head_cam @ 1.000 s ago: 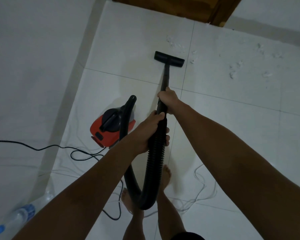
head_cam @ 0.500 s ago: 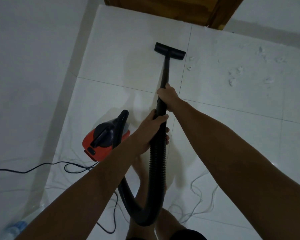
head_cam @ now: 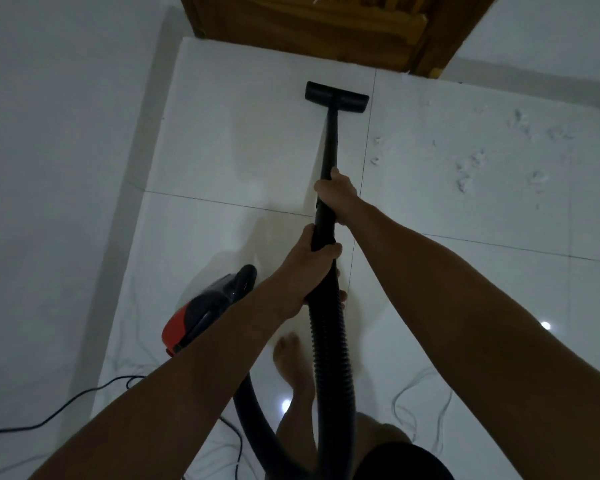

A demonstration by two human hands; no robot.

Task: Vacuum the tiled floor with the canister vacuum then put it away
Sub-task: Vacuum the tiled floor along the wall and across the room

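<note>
A black vacuum wand [head_cam: 330, 143] runs forward to its flat floor nozzle [head_cam: 336, 97], which sits on the white tiled floor [head_cam: 243, 140] near the wooden door. My right hand [head_cam: 336, 195] grips the wand higher up. My left hand [head_cam: 305, 271] grips it lower, where the ribbed black hose [head_cam: 333, 368] begins. The hose loops down and back to the red and black canister [head_cam: 205, 310] on the floor at my left. White fluff scraps [head_cam: 465, 171] lie scattered on the tiles to the right of the nozzle.
A wooden door and frame [head_cam: 333, 29] close the far end. A white wall [head_cam: 49, 168] runs along the left. A black power cord [head_cam: 66, 407] trails left of the canister, and thin white wires [head_cam: 426, 407] lie at right. My bare foot [head_cam: 291, 362] stands beside the hose.
The nozzle has been pushed forward along the tile toward the door, past fluff it was near before. I have stepped forward, and the canister now sits lower and closer to my left arm.
</note>
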